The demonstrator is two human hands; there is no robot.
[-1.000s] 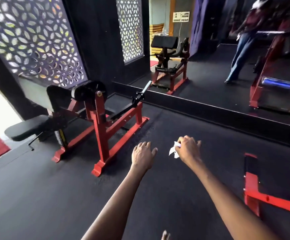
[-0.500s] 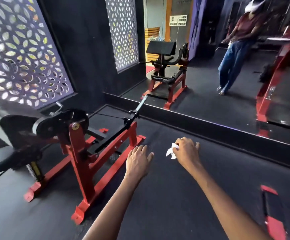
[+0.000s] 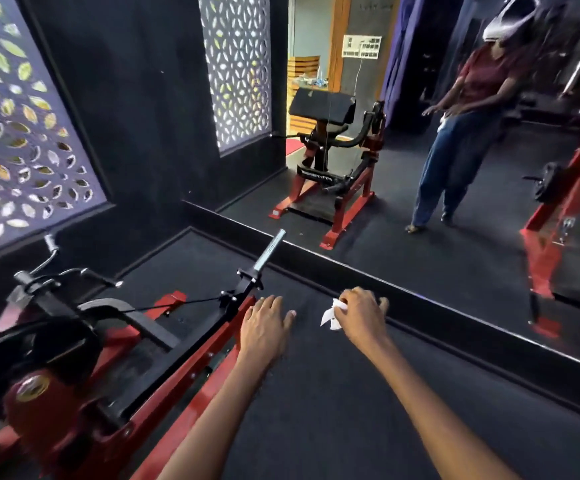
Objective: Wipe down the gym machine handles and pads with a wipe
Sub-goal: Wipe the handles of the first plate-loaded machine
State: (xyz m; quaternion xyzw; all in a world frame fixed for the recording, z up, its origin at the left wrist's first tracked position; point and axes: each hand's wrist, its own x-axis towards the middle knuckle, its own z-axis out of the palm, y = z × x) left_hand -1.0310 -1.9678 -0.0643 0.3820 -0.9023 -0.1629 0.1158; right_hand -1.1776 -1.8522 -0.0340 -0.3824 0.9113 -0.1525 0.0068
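Observation:
A red and black gym machine (image 3: 184,379) fills the lower left, with a black curved handle bar (image 3: 44,268) at its far side and a steel weight peg (image 3: 272,249) sticking out toward the mirror. My left hand (image 3: 264,327) hovers open, palm down, just right of the machine's red frame, touching nothing. My right hand (image 3: 363,317) is held out beside it and pinches a crumpled white wipe (image 3: 331,315). The machine's pads are mostly out of sight at the left edge.
A wall mirror (image 3: 454,244) runs along the right, behind a low black ledge (image 3: 420,327); it reflects the machine, a person standing and another red frame. Patterned screens line the left wall. Black rubber floor (image 3: 333,410) lies under my arms.
The view has swung right and closer: the machine slid to the lower left and grew larger. Both hands keep their pose, the right still holding the wipe.

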